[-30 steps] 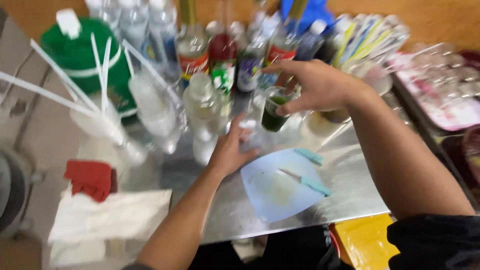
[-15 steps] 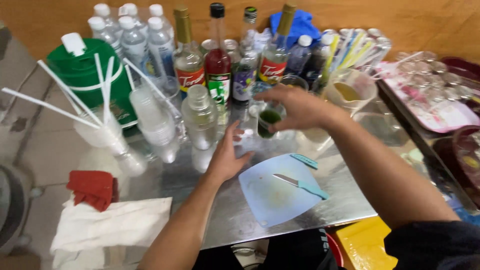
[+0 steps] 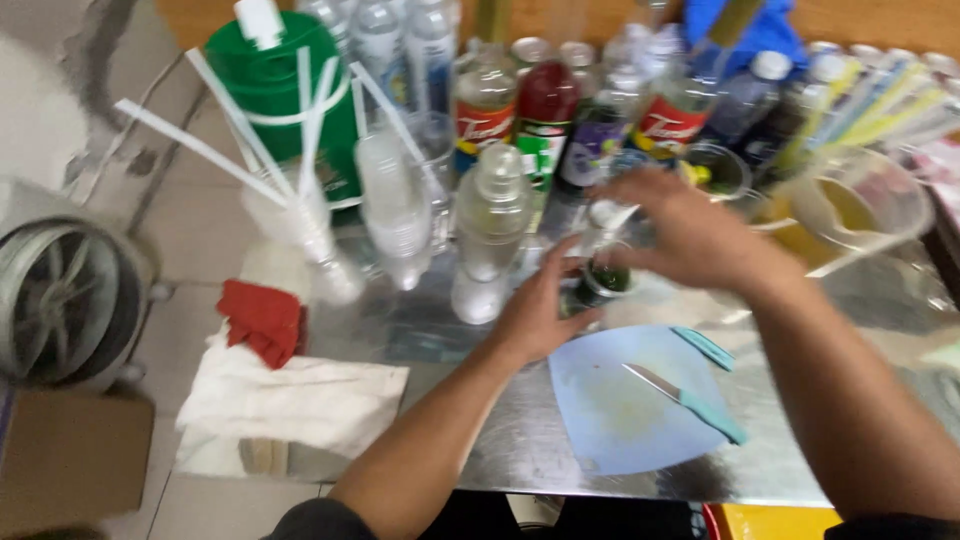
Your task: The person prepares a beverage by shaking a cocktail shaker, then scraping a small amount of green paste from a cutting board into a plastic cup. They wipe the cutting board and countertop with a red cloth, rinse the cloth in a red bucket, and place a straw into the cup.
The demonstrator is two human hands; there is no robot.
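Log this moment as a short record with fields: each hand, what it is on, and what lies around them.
left hand: wrapped round the side of a small glass holding dark green stuff
right hand: over the top of the same glass, blurred
cutting board: pale blue, just in front of the glass
knife: teal handle, lying on the board
behind: row of syrup bottles
left side: red cloth on white towel

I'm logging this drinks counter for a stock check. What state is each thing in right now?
small jar: upright, dark green stuff inside, held by left hand
right hand: over the jar's top
knife: lying flat on blue cutting board
clear squeeze bottle: upright, capped
red cloth: crumpled
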